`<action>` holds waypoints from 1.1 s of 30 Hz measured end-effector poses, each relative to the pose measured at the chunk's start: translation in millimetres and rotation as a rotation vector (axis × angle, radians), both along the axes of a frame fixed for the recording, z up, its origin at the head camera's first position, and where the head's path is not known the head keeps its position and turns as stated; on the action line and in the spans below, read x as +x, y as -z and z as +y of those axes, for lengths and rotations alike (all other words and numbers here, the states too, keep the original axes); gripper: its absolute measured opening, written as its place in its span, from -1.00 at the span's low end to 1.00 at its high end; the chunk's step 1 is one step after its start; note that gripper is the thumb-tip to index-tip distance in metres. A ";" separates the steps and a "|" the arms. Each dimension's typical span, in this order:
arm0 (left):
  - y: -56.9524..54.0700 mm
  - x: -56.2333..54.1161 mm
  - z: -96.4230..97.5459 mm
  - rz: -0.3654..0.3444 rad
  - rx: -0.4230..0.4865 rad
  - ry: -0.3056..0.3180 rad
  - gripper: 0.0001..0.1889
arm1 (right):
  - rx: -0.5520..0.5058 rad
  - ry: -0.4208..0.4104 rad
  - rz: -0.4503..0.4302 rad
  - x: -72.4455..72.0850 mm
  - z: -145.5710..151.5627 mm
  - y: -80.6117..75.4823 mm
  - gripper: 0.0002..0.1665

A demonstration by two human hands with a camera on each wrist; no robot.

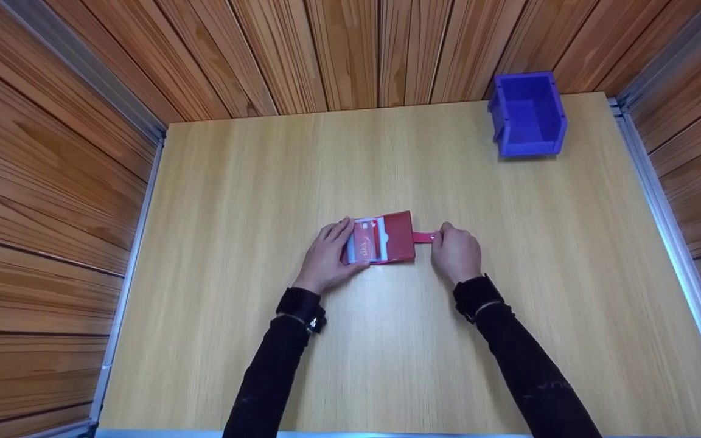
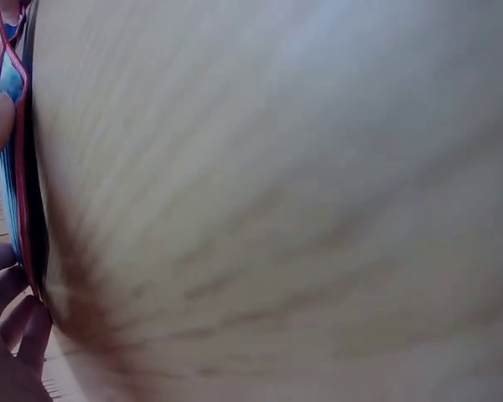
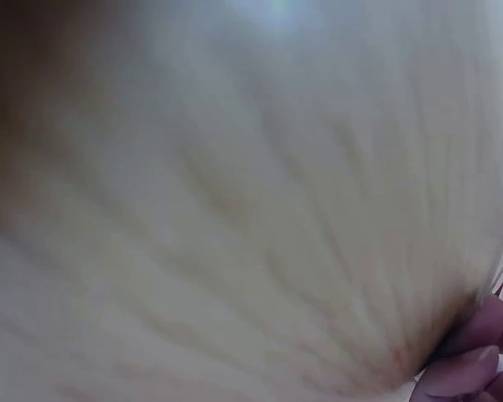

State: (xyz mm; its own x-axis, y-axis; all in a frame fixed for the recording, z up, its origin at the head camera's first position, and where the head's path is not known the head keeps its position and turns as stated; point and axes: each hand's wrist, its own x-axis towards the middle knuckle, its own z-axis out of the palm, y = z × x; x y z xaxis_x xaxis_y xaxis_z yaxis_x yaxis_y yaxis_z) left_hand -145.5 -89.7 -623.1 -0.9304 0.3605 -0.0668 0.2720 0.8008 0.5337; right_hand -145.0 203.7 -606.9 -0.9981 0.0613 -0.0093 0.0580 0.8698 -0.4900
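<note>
A red card holder (image 1: 399,237) lies opened out at the middle of the table, with cards in clear sleeves; the top card (image 1: 365,240) reads "VIP". My left hand (image 1: 327,255) grips its left part, fingers at the far edge and thumb at the near edge. In the left wrist view the card holder (image 2: 21,167) shows edge-on between thumb and fingers. On the right, a red strap (image 1: 422,238) with a snap sticks out from the holder, and my right hand (image 1: 457,252) pinches its end. Fingers (image 3: 465,373) show at the corner of the right wrist view; they mostly hide the strap.
A blue-purple open-front bin (image 1: 528,115) stands at the table's back right corner. Wood-plank walls (image 1: 350,55) enclose the back and both sides, with metal rails (image 1: 667,243) along the side edges. The light wooden table (image 1: 265,176) lies under both hands.
</note>
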 end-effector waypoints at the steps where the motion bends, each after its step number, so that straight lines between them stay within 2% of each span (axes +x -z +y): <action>1: 0.2 0.2 0.1 0.002 -0.007 0.000 0.06 | 0.001 0.000 0.001 0.3 -0.1 -0.2 -0.71; 10: 1.1 0.8 2.4 0.008 -0.039 -0.006 0.04 | -0.022 0.024 -0.008 1.5 0.0 -2.9 -0.70; 14: 2.1 1.2 3.3 0.016 -0.027 -0.004 0.03 | -0.056 0.040 0.101 3.2 -7.7 -7.5 -0.80; 17: 1.7 1.5 5.0 0.022 -0.008 -0.001 0.02 | -0.073 -0.050 0.234 5.6 -23.4 -14.0 -0.85; 19: 1.0 1.9 6.2 0.020 -0.004 0.000 0.02 | -0.089 -0.146 0.263 6.9 -35.9 -17.5 -0.85; 21: 0.5 2.4 7.4 0.018 -0.006 0.003 0.02 | -0.093 -0.222 0.250 7.4 -46.3 -18.3 -0.89; 23: 0.2 2.6 9.0 0.012 -0.022 0.010 0.02 | -0.097 -0.240 0.199 7.6 -53.1 -16.8 -0.94; 27: -0.3 2.2 12.4 0.004 -0.046 0.023 0.02 | -0.138 -0.157 0.064 5.7 -56.8 -15.0 -0.92; 30: -1.4 1.4 14.6 -0.001 -0.054 0.019 0.03 | -0.222 -0.099 -0.013 2.1 -55.2 -15.7 -0.91; 33: -1.6 1.2 17.0 0.003 -0.060 0.021 0.04 | -0.307 -0.084 -0.073 -1.6 -53.7 -14.7 -0.89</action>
